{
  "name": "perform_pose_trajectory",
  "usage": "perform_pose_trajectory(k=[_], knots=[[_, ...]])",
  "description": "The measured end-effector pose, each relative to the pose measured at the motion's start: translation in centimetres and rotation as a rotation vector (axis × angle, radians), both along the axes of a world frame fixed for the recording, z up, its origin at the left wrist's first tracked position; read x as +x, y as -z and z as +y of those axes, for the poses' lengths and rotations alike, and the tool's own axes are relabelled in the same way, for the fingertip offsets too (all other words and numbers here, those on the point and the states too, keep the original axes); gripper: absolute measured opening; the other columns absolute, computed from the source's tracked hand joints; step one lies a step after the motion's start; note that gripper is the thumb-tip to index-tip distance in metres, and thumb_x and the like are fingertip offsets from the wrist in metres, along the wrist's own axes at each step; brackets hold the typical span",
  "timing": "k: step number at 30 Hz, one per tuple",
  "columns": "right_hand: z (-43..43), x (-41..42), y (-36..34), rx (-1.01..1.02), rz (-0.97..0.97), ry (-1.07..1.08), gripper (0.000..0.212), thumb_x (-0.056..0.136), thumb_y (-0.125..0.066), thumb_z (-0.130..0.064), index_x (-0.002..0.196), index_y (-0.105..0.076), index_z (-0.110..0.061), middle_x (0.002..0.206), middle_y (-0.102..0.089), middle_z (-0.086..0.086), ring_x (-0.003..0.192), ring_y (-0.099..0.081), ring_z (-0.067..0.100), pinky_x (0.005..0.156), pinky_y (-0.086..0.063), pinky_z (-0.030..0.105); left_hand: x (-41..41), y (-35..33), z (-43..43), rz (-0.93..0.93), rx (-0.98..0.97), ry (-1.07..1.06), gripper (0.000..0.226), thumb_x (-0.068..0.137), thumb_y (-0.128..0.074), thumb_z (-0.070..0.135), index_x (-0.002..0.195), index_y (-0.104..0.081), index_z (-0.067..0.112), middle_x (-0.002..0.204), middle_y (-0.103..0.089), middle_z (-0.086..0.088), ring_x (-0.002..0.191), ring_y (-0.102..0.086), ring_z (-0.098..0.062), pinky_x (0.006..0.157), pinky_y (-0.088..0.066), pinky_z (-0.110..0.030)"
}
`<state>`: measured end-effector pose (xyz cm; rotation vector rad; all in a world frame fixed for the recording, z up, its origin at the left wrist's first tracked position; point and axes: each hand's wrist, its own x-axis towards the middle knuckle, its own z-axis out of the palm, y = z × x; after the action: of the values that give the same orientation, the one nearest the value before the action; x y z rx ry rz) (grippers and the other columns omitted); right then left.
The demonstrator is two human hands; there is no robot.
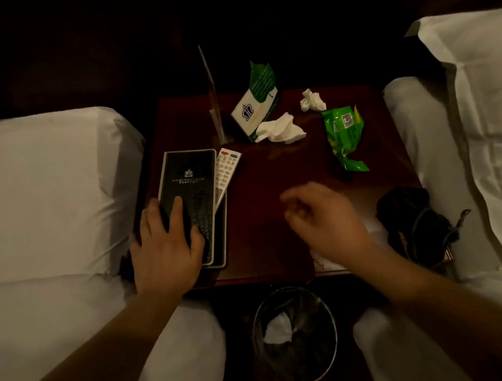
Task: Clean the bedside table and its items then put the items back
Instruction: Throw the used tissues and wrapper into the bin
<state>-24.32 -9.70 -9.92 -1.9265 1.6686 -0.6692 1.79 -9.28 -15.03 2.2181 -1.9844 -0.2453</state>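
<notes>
The dark red bedside table (pixel 272 170) stands between two beds. My left hand (pixel 165 245) grips the near end of a black hotel folder (pixel 189 183) at the table's left edge. A white remote (pixel 226 171) lies beside the folder, partly under it. My right hand (pixel 324 217) hovers over the table's near middle with loosely curled fingers and holds nothing. Further back lie two crumpled tissues (pixel 281 127) (pixel 312 100), a green wrapper (pixel 344 135), a green leaf card (pixel 256 105) and a clear acrylic stand (pixel 212 94).
A black bag or cloth with a cord (pixel 411 219) sits on the table's near right corner. A wire bin (pixel 294 334) with a tissue inside stands on the floor in front of the table. White beds (pixel 48 191) (pixel 463 113) flank both sides.
</notes>
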Motion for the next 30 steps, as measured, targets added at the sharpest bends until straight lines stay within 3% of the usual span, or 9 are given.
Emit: perform_pose_trajectory(k=[4,8,15,20,25,30], knots=[[-8.3,-0.3,0.4,-0.034,0.118,0.114,0.035,0.084,-0.060,-0.016,0.119,-0.063,-0.018,0.105,-0.057,0.003,0.078,-0.059,0.013,0.069,-0.046,0.025,0.3,-0.1,-0.8,-0.025,-0.016,0.180,0.069,0.092,-0.028,0.035,0.146,-0.039,-0.006,0.157,-0.031,-0.026,0.148,-0.025,-0.040,0.118,-0.028,-0.056],[-13.4,-0.3,1.4,-0.065,0.188,0.164,0.042,0.086,-0.060,-0.019,0.127,-0.057,-0.013,0.125,-0.054,0.012,0.105,-0.059,0.032,0.082,-0.050,0.037,0.9,0.7,-1.2,-0.002,-0.047,0.194,0.068,0.091,-0.031,0.035,0.144,-0.041,-0.007,0.155,-0.034,-0.027,0.147,-0.027,-0.039,0.118,-0.029,-0.054],[-17.0,0.3,3.3,0.156,0.424,0.112,0.059,0.090,-0.062,-0.025,0.144,-0.038,-0.023,0.140,-0.039,0.017,0.113,-0.055,0.040,0.090,-0.051,0.045,1.1,1.2,-1.4,0.068,-0.105,0.183,0.066,0.090,-0.035,0.035,0.140,-0.045,-0.006,0.152,-0.038,-0.025,0.146,-0.030,-0.037,0.117,-0.033,-0.052],[-17.7,0.4,4.5,0.066,0.574,0.137,0.029,0.088,-0.058,-0.008,0.117,-0.063,-0.007,0.118,-0.053,0.021,0.100,-0.059,0.040,0.083,-0.051,0.040,1.2,1.2,-1.2,0.046,-0.100,0.194,0.062,0.092,-0.033,0.034,0.146,-0.044,0.006,0.155,-0.035,-0.023,0.147,-0.028,-0.037,0.116,-0.034,-0.052],[-16.0,-0.2,3.7,-0.120,0.369,0.252,0.018,0.089,-0.058,-0.010,0.102,-0.069,-0.004,0.100,-0.061,0.020,0.087,-0.061,0.036,0.068,-0.044,0.032,1.2,1.2,-1.1,0.038,-0.108,0.210,0.059,0.093,-0.034,0.033,0.148,-0.046,0.015,0.155,-0.035,-0.024,0.147,-0.026,-0.038,0.115,-0.034,-0.053],[-10.9,-0.3,0.7,-0.254,0.043,0.281,0.010,0.086,-0.066,-0.015,0.095,-0.071,-0.015,0.089,-0.065,0.007,0.076,-0.055,0.014,0.059,-0.035,0.016,1.1,1.4,-1.1,0.006,-0.122,0.219,0.058,0.093,-0.034,0.032,0.147,-0.045,0.013,0.154,-0.035,-0.025,0.146,-0.027,-0.039,0.116,-0.034,-0.053]])
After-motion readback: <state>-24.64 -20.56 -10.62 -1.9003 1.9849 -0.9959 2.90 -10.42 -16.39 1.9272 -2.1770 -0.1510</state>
